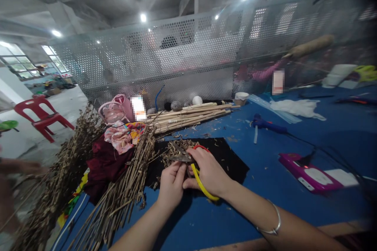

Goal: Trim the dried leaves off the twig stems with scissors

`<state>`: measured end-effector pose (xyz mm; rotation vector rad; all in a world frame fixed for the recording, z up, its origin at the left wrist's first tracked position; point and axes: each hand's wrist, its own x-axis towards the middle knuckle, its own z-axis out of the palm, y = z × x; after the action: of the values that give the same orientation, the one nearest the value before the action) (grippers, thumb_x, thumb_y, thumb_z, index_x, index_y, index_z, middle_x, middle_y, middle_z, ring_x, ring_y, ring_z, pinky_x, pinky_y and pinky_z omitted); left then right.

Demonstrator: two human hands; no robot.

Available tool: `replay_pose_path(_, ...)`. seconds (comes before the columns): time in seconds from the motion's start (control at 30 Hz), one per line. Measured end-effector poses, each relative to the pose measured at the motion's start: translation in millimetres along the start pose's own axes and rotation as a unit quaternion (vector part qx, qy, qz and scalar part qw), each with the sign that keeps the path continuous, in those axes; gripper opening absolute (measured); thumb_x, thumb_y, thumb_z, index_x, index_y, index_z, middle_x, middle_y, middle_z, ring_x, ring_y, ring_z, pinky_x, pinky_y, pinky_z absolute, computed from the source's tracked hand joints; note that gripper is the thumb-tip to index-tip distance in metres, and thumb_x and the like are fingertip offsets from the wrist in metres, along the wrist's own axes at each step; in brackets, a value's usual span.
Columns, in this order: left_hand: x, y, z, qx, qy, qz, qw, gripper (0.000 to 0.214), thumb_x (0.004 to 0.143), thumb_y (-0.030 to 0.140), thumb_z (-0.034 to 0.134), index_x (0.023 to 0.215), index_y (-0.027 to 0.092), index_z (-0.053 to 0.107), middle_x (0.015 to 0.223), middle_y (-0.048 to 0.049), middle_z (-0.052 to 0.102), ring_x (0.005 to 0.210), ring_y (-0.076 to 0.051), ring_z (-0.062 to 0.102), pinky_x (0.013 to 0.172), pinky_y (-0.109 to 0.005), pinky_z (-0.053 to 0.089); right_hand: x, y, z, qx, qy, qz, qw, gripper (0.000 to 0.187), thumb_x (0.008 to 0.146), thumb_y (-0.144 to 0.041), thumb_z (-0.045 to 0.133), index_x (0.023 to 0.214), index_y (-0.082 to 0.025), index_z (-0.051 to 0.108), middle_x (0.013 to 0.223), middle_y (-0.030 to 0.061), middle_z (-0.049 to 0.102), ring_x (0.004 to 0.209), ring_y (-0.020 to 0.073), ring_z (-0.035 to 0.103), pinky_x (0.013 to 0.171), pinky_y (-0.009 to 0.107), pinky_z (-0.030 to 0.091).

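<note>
- Right hand (209,172), centre frame: grip closed through the red and yellow handles of the scissors (185,158).
- Scissor blades point to upper left, jutting past the knuckles.
- Left hand (171,183), just left of the right and touching it: grip pinched narrow right under the blades; what it pinches is too small to tell.
- Both sit over a black cloth (232,160) on the blue table (265,188).
- Chopped stem bits (176,147) lie just above the blades; a dry twig bundle (123,192) lies at lower left.

Ceiling lamps (143,17) are glaring white overhead, throwing hazy streaks across the far right. Daylight is washing out the far-left windows (17,64). Edges are bending, smearing and darkening, especially near right.
</note>
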<state>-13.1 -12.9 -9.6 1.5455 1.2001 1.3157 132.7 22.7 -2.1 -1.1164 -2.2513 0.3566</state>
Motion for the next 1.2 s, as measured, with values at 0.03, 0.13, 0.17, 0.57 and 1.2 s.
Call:
replay_pose_path(0.03,-0.3,-0.2,0.0,0.005,0.003,-0.003,1.0,0.029,0.085,0.031,0.045,0.082,0.012,0.066,0.084,-0.0076,0.066,0.079,-0.017,0.059,0.075,-0.025,0.044,0.1,0.1,0.0,0.003,-0.003,0.006,1.0,0.075,0.056,-0.062,0.066,0.112,-0.015,0.048,0.093,0.0101,0.053,0.083,0.0241,0.052,0.076,0.037,0.041)
replay_pose_path(0.13,-0.9,-0.6,-0.2,0.01,0.012,-0.014,1.0,0.029,0.085,0.033,0.044,0.078,0.012,0.063,0.076,-0.0054,0.065,0.073,-0.016,0.058,0.07,-0.024,0.044,0.0,0.7,-0.2,0.004,-0.015,0.026,1.0,0.07,0.058,-0.062,0.065,0.109,-0.016,0.049,0.088,0.0081,0.055,0.078,0.0221,0.054,0.071,0.033,0.043)
replay_pose_path(0.17,-0.9,-0.6,-0.4,0.012,0.013,-0.015,1.0,0.029,0.085,0.033,0.044,0.078,0.012,0.063,0.074,-0.0048,0.065,0.072,-0.015,0.058,0.069,-0.023,0.044,-0.1,0.9,-0.3,0.003,-0.017,0.031,0.999,0.069,0.059,-0.062,0.064,0.109,-0.017,0.049,0.088,0.0079,0.056,0.078,0.022,0.055,0.07,0.032,0.043)
replay_pose_path(0.57,0.0,3.4,-2.6,0.025,0.014,0.007,1.0,0.025,0.086,0.03,0.042,0.074,0.014,0.057,0.069,-0.0021,0.059,0.067,-0.012,0.052,0.065,-0.02,0.04,-0.9,3.1,0.6,-0.004,-0.016,0.038,0.999,0.048,0.07,-0.057,0.058,0.101,-0.02,0.052,0.085,0.0062,0.062,0.08,0.0211,0.06,0.068,0.028,0.043)
replay_pose_path(1.2,3.4,-0.7,-4.6,0.036,-0.015,-0.035,0.999,0.03,0.084,0.033,0.044,0.08,0.012,0.064,0.072,-0.0051,0.063,0.059,-0.013,0.055,0.055,-0.022,0.043,0.3,-0.3,-2.6,-0.04,-0.033,-0.013,0.999,0.083,0.055,-0.066,0.064,0.118,-0.017,0.043,0.099,0.0108,0.049,0.091,0.0257,0.049,0.08,0.04,0.037)
